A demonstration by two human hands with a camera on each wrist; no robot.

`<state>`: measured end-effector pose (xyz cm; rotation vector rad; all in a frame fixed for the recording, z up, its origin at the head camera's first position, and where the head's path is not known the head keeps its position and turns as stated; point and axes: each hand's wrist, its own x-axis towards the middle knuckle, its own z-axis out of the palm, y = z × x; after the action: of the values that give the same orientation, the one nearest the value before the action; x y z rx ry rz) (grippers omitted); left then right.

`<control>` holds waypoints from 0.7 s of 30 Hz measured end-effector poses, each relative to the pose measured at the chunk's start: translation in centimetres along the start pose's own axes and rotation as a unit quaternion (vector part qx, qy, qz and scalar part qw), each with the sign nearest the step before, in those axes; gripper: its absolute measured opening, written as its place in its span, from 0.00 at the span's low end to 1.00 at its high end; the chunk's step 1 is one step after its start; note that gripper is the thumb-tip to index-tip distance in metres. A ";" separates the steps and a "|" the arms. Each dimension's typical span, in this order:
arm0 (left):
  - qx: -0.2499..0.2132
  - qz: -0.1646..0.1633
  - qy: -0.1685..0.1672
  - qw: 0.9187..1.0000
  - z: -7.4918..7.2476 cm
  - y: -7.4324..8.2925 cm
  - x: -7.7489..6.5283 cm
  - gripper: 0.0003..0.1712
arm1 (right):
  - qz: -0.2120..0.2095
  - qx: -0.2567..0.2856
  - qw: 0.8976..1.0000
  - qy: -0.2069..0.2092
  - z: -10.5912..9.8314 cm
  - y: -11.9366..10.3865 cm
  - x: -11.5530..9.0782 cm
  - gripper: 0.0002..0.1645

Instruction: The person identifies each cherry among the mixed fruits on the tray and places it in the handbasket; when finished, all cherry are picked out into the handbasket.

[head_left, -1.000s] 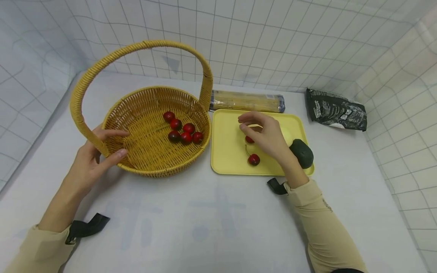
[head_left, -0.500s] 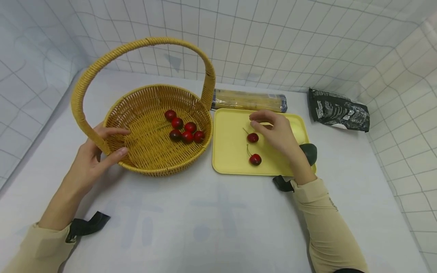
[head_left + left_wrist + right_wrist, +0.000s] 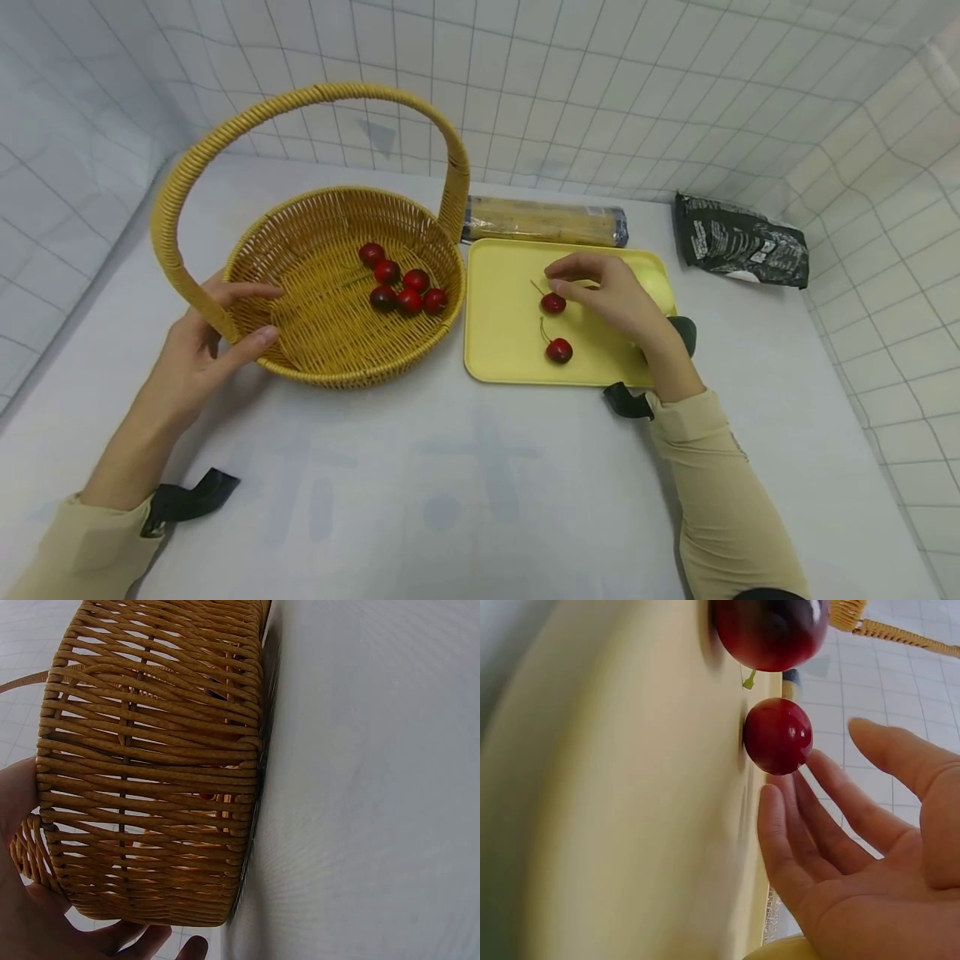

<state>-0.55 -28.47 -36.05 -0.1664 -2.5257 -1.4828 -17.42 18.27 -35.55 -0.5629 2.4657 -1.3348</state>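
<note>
My left hand [image 3: 187, 358] holds the left rim of the round yellow wicker basket [image 3: 322, 333], by the foot of its tall handle. In the left wrist view the thumb [image 3: 16, 795] lies at the rim and the other fingers reach along the woven wall. Several dark red cherries [image 3: 408, 302] lie inside, toward the basket's right. My right hand [image 3: 622, 304] hovers over the yellow tray [image 3: 498, 333], thumb and fingers apart. In the right wrist view its fingertips are right at a stemmed cherry [image 3: 778, 736]. A second stemmed cherry [image 3: 559, 351] lies nearer to me on the tray.
A pale yellow round thing [image 3: 660, 287] and a dark green avocado-like fruit [image 3: 684, 335] sit at the tray's right, partly behind my right hand. A long clear pack of spaghetti-like sticks [image 3: 543, 221] lies behind the tray. A black packet [image 3: 738, 242] lies at back right.
My right hand has moved to the right and then a little toward me, down by the farther cherry, which it partly covered before. The left hand and basket stay put.
</note>
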 end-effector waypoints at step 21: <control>0.012 -0.002 -0.001 1.000 0.0 0.0 0.0 0.28 | -0.003 0.005 0.999 -0.049 0.0 0.7 0.0 0.21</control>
<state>-0.57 -28.49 -36.06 -0.1603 -2.5446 -1.4545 -17.52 18.64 -36.14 -0.6171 2.3799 -1.2895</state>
